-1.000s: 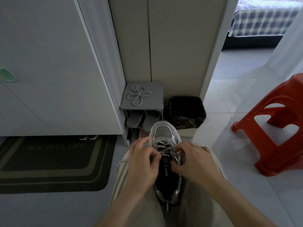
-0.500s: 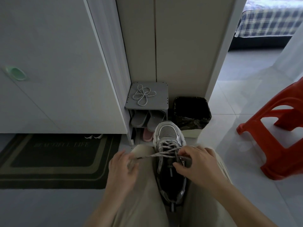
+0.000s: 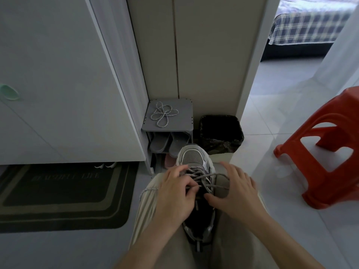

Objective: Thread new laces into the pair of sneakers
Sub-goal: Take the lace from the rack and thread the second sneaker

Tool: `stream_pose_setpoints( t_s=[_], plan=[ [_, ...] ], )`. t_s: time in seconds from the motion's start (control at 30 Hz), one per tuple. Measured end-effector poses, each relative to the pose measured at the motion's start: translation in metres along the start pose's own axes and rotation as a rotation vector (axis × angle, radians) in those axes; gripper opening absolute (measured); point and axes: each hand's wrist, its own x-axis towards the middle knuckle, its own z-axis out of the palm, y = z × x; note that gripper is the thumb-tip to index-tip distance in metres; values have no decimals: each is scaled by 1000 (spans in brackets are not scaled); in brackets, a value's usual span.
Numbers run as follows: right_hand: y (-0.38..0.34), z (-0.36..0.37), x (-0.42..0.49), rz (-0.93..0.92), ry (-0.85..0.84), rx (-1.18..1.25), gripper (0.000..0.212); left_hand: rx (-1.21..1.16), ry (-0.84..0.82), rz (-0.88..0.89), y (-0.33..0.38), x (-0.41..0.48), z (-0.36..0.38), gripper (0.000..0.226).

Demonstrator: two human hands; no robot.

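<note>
Pale glossy floor tiles run through a doorway toward a plaid-covered bed. A dark doormat, grey shoe rack, black-lined bin and red plastic stool sit nearby.

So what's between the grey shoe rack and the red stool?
In the head view, a black-lined bin stands right beside the shoe rack; from there to the red stool is bare white tile floor.

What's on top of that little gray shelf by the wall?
A spare lace lies looped on the shelf top, nothing covering it. Underneath sit gray slippers; the lower level is mostly hidden behind the sneaker.
</note>
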Motion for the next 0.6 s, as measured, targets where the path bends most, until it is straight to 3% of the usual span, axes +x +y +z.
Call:
stream_pose_setpoints(
  t_s=[0.23, 0.4, 0.5, 0.6],
  plan=[
    [0, -2, 1, 37, -56, 63, 90, -206, 118, -322, -49, -17, -36, 10],
    [-5, 3, 2, -27, -47, 32, 71, -169, 9, -583, -93, -39, -55, 10],
    [-5, 6, 1, -30, -52, 100, 46, -40, -56, -562, -91, -43, -49, 2],
    [-8, 4, -1, -22, -34, 157, 35, -43, 60, -344, -68, -40, -39, 28]
  ],
)
